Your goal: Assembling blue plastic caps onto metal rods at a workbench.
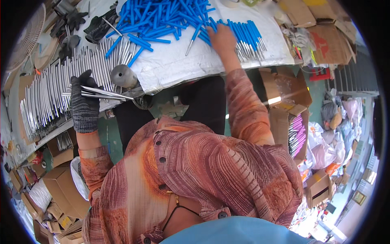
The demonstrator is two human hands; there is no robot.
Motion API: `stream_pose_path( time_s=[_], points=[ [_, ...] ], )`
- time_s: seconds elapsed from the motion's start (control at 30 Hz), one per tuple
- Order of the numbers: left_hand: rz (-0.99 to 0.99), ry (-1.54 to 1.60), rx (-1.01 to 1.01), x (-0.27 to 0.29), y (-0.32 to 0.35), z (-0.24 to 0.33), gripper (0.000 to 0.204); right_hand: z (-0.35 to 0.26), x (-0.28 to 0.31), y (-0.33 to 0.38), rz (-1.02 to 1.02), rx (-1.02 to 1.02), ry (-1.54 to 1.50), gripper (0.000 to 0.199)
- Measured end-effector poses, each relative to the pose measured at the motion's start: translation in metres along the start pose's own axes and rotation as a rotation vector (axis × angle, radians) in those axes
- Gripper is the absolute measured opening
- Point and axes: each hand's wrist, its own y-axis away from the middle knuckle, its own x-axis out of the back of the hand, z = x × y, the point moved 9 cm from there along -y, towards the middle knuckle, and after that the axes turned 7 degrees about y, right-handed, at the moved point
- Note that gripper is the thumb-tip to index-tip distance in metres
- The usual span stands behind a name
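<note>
Silver rods (107, 93) fill the curled left hand (85, 103), while the right hand (224, 40) touches blue tubes (245, 33), grip unclear.

Counting off my remote feed, landmark: rounded steel piece (124, 77), one. Hands, two: left hand (85, 101), gloved, left of the landmark; right hand (223, 38), bare, up and right of it. Held rods (107, 94) in the glove: several, overlapping, exact tally unclear. Loose steel rods (61, 87), left of landmark: dozens. Blue tubes (158, 20), above it: dozens, heaped. Blue-sleeved rods (248, 34), far right: I make over ten. Fan (28, 38), far left: one.
</note>
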Motion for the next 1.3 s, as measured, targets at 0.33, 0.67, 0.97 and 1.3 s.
stream_pose_path(
  time_s=[0.33,0.67,0.97,1.3],
  points=[
    [0.062,-0.094,-0.168,-0.008,-0.006,0.024,0.041,0.017,-0.03,0.024,-0.439,-0.096,-0.124,0.032],
    [0.192,-0.37,-0.525,-0.005,0.0,0.049,0.041,-0.168,-0.014,0.03,-0.091,0.46,-0.564,0.013],
    [-0.127,-0.663,-0.648,-0.07,0.01,0.037,0.03,-0.17,0.009,0.033,-0.49,0.162,-1.099,0.035],
    [-0.238,-0.809,-0.528,-0.077,0.018,0.0,0.025,-0.201,0.169,0.021,-0.276,0.038,-2.118,0.073]
  ],
)
